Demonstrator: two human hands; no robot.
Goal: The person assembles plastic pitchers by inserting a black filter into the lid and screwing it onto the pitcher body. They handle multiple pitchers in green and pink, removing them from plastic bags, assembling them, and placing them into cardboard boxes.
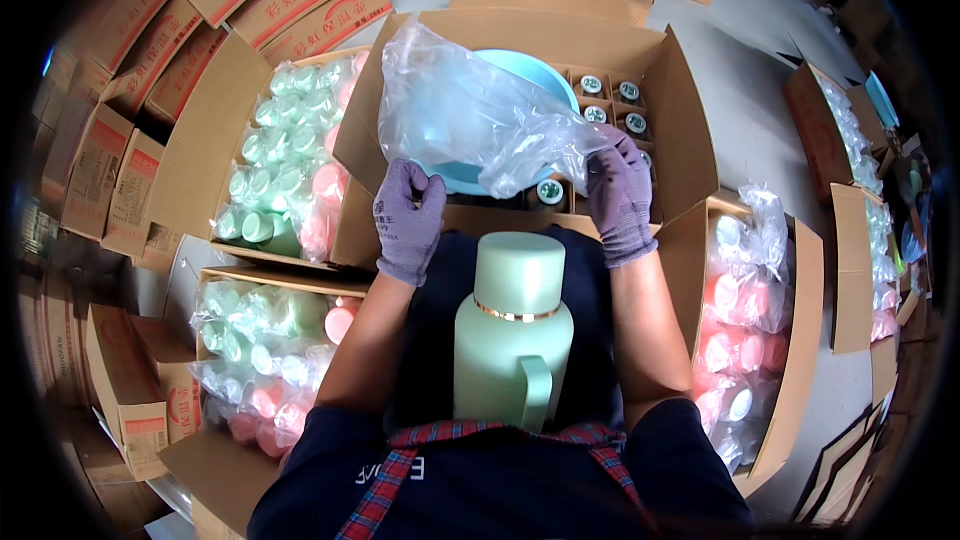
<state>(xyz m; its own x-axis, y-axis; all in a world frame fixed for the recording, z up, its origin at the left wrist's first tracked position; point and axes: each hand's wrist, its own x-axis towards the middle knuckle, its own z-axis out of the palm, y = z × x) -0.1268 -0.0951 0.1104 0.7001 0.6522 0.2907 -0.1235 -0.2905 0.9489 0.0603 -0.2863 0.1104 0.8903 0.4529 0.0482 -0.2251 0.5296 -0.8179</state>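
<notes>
Both hands wear greyish-purple knit gloves and hold a clear plastic bag (450, 105) spread between them. My left hand (410, 215) is closed on the bag's lower left edge. On the right side, the fingers of my right hand (620, 185) pinch its other end. Behind the bag, a light blue basin (530, 65) rests on an open divided carton (690, 130). A pale green vacuum jug (512, 340) with a matching cup lid, a gold ring and a side handle sits upright against my body, between my forearms. Neither hand touches it.
Round-lidded containers (635, 123) fill the carton's cells. Open cartons of bagged green and pink jugs (290, 130) stand on the left, and another carton (790, 340) of pink ones on the right. Closed printed cartons (300, 0) are stacked at the far left. Flattened cardboard (840, 470) lies lower right.
</notes>
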